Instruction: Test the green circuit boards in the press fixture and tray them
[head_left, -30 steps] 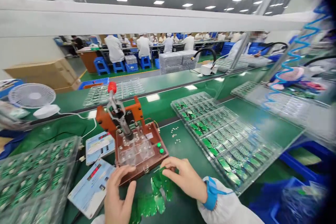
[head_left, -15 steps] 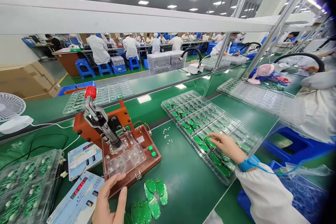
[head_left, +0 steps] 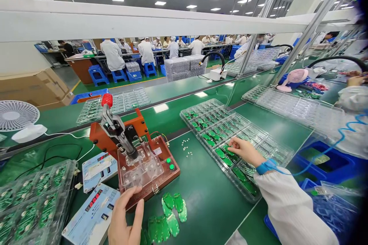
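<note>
My right hand, wearing a blue wrist strap, is over a clear plastic tray of green circuit boards. Its fingertips are drawn together just above the boards; anything between them is hidden. My left hand holds nothing, thumb and fingers apart, at the front edge of a reddish-brown test fixture. That fixture has a red-knobbed toggle clamp and two green buttons. Several loose green circuit boards lie on the green table, right of my left hand.
Two blue-and-white meters with red digits stand left of the fixture. Another board tray is at far left, near a white fan. Small white bits lie between fixture and tray. A co-worker's sleeve shows at right.
My right hand's fingers, stretched out over the tray before, have curled and come together. My left hand stays at the fixture. The whole view has shifted slightly.
</note>
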Demonstrator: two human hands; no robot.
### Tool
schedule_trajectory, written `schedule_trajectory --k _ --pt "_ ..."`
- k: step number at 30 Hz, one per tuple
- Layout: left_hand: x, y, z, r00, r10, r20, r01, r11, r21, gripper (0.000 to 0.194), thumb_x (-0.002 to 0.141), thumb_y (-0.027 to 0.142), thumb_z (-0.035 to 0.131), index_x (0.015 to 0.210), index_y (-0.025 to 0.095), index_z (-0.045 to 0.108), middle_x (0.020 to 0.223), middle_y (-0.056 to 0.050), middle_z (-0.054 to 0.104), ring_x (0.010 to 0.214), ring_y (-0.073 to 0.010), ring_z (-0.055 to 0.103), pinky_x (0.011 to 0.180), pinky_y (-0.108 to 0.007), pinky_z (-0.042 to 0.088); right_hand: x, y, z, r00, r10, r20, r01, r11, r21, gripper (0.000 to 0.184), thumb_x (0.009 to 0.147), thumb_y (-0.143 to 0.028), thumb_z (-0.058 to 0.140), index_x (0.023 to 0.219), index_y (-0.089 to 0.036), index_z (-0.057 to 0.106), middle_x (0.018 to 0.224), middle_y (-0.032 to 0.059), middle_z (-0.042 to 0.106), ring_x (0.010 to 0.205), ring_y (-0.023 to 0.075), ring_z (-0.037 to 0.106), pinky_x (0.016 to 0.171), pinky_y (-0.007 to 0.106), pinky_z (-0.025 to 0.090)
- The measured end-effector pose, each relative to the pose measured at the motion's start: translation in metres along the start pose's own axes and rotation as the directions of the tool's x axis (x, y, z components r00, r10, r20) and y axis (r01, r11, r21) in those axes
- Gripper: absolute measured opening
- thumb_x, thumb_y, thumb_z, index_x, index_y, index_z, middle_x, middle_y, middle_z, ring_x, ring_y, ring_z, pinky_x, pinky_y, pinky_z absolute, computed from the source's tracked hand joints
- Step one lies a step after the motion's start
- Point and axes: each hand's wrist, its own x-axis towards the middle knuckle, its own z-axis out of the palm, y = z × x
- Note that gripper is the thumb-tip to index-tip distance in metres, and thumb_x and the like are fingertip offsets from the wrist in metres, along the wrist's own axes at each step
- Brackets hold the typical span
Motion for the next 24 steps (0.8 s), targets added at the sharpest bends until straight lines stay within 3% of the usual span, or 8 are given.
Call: schedule_trajectory --k 8,14,20,24 --pt "0.004 0.000 0.001 0.979 0.204 0.019 -0.205 0.977 0.056 0.021 0.101 0.027 0.054 0.121 0.024 0.062 0.120 -0.005 0.065 0.111 -0.0208 0.062 0.098 -0.033 0.048 -0.026 0.008 -0.016 0.999 -0.017 0.030 0.017 1.000 0.012 0.048 0.086 -0.073 0.053 0.088 -0.026 0.064 0.074 0.0014 0.059 0.063 0.0171 0.054 0.058 0.031 0.046" --pt "0.006 0.003 0.001 0.972 0.233 0.023 -0.234 0.971 0.039 0.018 0.101 0.024 0.054 0.116 0.024 0.063 0.118 -0.005 0.065 0.110 -0.0208 0.062 0.098 -0.033 0.046 -0.024 0.004 -0.008 0.999 -0.051 0.003 0.051 0.999 -0.004 0.050 0.086 -0.075 0.053 0.083 -0.027 0.064 0.073 0.0027 0.061 0.061 0.0182 0.056 0.057 0.032 0.049" --pt "0.007 0.002 0.002 0.972 0.233 0.034 -0.235 0.970 0.055 0.016 0.101 0.024 0.054 0.114 0.024 0.064 0.118 -0.005 0.065 0.111 -0.0200 0.062 0.098 -0.032 0.045 -0.017 0.001 -0.003 0.986 -0.072 -0.148 0.066 0.997 -0.040 0.054 0.092 -0.075 0.041 0.090 -0.026 0.063 0.081 0.0065 0.063 0.072 0.0220 0.059 0.066 0.037 0.051" --pt "0.005 0.000 0.002 0.976 0.216 0.040 -0.218 0.974 0.054 0.016 0.101 0.026 0.055 0.113 0.025 0.065 0.119 -0.005 0.066 0.111 -0.0212 0.062 0.097 -0.034 0.047 -0.026 0.002 -0.010 0.993 -0.064 -0.102 0.060 0.997 -0.043 0.057 0.087 -0.080 0.047 0.086 -0.027 0.067 0.072 0.0041 0.064 0.062 0.0200 0.058 0.056 0.033 0.048"
